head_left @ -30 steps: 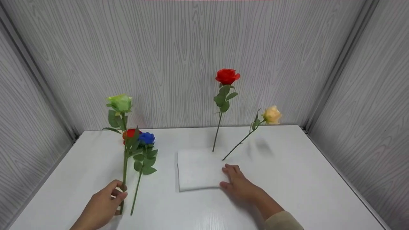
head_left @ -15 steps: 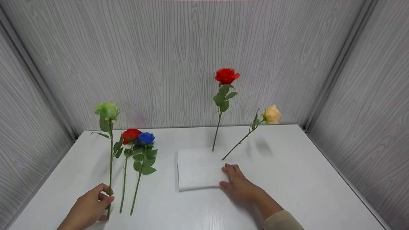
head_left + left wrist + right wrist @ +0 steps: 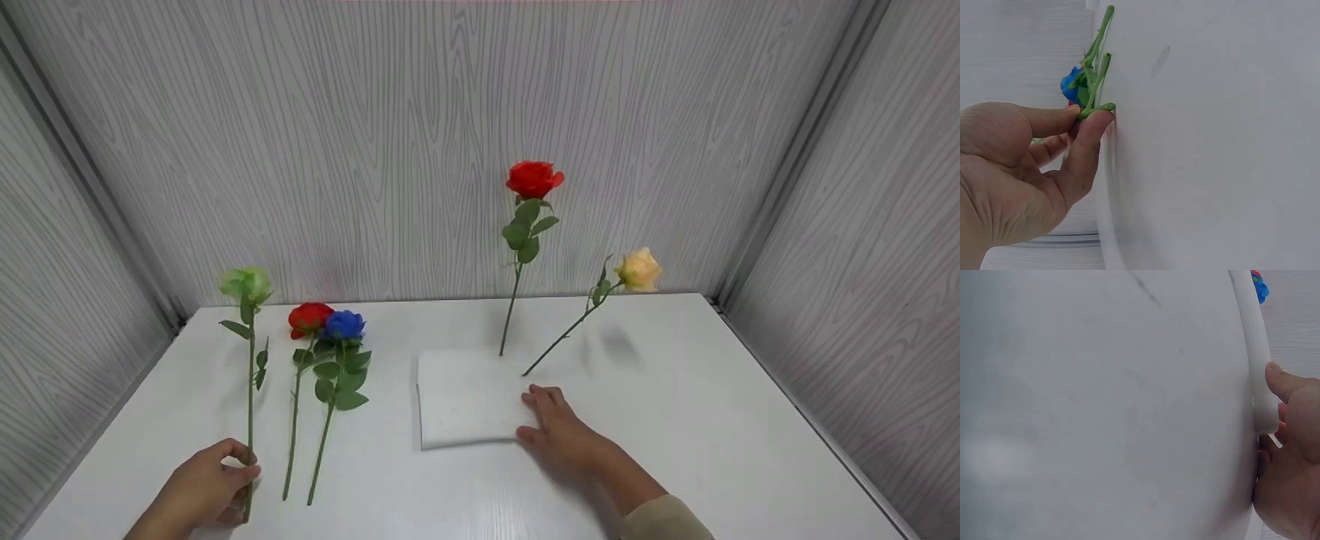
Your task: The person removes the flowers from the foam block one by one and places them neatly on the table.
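In the head view my left hand (image 3: 199,484) pinches the lower stem of a green rose (image 3: 247,285), whose bloom points away from me. The left wrist view shows the stem end (image 3: 1100,108) between thumb and fingers. To its right lie a red rose (image 3: 308,319) and a blue rose (image 3: 345,325), blooms touching in view. My right hand (image 3: 566,435) holds the right end of a flat white block (image 3: 469,405), thumb at the near corner, fingers along the side. Another red rose (image 3: 534,180) and a pale yellow rose (image 3: 639,270) stand with their stems meeting the block.
Everything is on a white table (image 3: 712,420), with a grey wood-grain panel (image 3: 420,150) behind it and similar panels at both sides. The yellow rose leans to the right, the standing red one almost upright.
My left hand has moved left and nearer with the green rose, and the bloom has come down. The lying red rose's stem now shows. My right hand and the block have stayed put.
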`<action>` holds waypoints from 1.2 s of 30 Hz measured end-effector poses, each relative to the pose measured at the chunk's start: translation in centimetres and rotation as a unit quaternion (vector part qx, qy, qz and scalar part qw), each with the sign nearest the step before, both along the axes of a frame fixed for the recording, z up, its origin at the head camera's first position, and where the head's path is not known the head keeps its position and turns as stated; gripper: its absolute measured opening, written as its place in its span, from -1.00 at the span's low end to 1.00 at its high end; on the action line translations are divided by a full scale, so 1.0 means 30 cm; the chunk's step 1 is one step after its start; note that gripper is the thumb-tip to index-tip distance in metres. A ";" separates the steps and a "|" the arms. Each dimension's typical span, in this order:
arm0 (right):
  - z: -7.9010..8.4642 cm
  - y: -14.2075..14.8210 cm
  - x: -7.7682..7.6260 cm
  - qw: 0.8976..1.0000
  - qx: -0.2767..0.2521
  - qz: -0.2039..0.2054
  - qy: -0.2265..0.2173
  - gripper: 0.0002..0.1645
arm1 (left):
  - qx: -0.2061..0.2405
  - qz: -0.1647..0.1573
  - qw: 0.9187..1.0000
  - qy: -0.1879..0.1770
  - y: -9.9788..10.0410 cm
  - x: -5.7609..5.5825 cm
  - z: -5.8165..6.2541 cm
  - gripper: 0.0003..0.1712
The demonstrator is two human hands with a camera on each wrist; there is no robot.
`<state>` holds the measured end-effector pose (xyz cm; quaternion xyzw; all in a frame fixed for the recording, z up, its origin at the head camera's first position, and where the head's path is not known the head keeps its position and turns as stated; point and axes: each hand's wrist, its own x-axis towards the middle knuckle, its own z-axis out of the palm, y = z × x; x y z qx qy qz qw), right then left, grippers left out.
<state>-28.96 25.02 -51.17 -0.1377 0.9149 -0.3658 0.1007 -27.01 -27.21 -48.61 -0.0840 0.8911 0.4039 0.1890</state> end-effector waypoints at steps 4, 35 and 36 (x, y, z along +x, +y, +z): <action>0.002 -0.002 0.001 1.000 -0.002 0.002 0.000 -0.13 | 0.008 0.007 1.000 -0.008 -0.006 -0.002 -0.006 -0.73; -0.001 0.001 0.004 1.000 -0.008 -0.001 0.013 -0.17 | -0.079 0.001 0.997 -0.009 -0.013 -0.017 -0.016 -0.62; -0.001 0.001 0.004 1.000 -0.008 -0.001 0.013 -0.17 | -0.081 0.000 0.997 -0.006 -0.011 -0.016 -0.016 -0.61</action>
